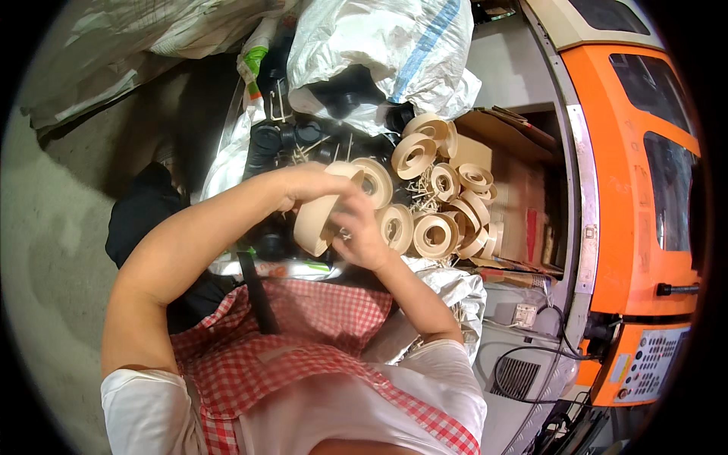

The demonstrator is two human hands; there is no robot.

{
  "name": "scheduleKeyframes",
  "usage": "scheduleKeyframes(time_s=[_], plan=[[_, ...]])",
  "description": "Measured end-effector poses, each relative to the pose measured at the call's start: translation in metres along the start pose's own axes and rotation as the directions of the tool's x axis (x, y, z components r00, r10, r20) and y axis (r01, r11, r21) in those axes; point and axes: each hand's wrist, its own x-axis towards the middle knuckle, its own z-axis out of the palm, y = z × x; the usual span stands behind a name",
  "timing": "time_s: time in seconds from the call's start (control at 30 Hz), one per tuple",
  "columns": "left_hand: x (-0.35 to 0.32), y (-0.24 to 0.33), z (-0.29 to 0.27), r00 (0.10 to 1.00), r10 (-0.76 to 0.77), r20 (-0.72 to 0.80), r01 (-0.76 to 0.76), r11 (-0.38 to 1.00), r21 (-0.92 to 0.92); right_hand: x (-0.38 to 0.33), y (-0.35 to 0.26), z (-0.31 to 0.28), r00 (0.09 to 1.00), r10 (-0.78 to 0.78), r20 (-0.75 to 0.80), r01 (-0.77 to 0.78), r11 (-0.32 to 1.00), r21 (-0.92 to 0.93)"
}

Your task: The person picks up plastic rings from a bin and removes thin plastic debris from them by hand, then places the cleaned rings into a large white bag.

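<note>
Now both my hands close on one beige plastic ring-shaped spool [317,221].
My left hand [307,186] grips its rim, right hand [356,231] fingers pinch its side, above the heap of matching beige spools [436,201].

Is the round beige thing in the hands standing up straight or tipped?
Tipped. The beige ring leans sideways between the left hand and right hand.

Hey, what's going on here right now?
A person in a red checked apron holds a beige plastic ring in both hands: the left hand grips it from above, the right hand works at its edge. More beige rings are piled just beyond, beside a white sack and an orange machine.
</note>
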Motion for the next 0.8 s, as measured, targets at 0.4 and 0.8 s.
scheduleKeyframes(time_s=[0.4,0.8], plan=[[-0.002,-0.018,0.014,0.843,0.524,-0.118,-0.414,0.773,0.48,-0.012,0.013,0.016,0.504,0.566,0.652,-0.516,-0.408,0.753],[0.001,-0.021,0.016,0.84,0.504,-0.201,-0.363,0.797,0.482,-0.004,0.002,0.041,0.725,0.677,-0.126,-0.43,0.589,0.684]])
